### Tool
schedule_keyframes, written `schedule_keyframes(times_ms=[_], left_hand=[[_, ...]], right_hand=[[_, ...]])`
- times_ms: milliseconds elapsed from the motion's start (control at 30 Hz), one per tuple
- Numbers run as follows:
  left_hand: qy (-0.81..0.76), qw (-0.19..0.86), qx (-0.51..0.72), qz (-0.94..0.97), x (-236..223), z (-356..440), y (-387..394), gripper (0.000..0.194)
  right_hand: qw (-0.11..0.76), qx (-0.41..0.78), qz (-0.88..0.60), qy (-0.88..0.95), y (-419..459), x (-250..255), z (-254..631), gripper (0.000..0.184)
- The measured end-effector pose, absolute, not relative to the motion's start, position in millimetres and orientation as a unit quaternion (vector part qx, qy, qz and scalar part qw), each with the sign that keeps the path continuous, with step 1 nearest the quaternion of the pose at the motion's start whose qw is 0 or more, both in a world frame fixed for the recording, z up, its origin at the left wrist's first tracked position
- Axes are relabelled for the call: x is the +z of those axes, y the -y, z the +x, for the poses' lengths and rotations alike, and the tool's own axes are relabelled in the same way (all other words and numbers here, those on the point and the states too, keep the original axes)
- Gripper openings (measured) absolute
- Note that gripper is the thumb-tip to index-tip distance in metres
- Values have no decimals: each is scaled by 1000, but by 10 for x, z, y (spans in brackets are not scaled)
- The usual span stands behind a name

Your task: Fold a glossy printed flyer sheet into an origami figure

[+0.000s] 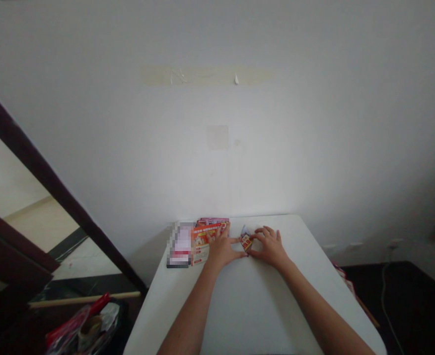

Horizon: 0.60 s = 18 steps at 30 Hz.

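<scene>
Both of my hands rest at the far end of a white table (254,305). Between them sits a small folded paper piece (245,240) printed in red and yellow. My left hand (223,248) touches it from the left, thumb and forefinger against it, the other fingers lying over a stack of red and orange leaflets (204,235). My right hand (271,245) pinches the paper piece from the right with curled fingers.
A blurred pink and white sheet (181,245) lies left of the leaflets near the table's left edge. A white wall stands right behind the table. A red and clear plastic bag (82,328) sits on the dark floor at the lower left. A cable (385,296) runs along the floor on the right.
</scene>
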<state>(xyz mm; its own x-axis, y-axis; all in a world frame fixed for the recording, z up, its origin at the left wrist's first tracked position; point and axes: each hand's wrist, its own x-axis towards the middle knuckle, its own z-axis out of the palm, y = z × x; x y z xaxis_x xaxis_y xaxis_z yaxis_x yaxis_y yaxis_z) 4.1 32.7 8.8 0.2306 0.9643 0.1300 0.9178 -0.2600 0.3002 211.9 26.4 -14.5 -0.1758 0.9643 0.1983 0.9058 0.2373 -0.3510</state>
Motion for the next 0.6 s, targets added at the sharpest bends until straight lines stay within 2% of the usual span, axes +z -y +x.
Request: schedule_keyframes(times_ms=[200,400,600], left_hand=[[-606,87,143,778,72,27,-343,50],[-606,74,156,776,37,36,-346,38],[-614,69,150,772,43,52,-344,38]], right_hand=[[185,83,-604,771,-253,-129,2130,61],[186,81,-600,774,-245,-154,2133,63],[185,67,-594,780,-249,-193,2155,64]])
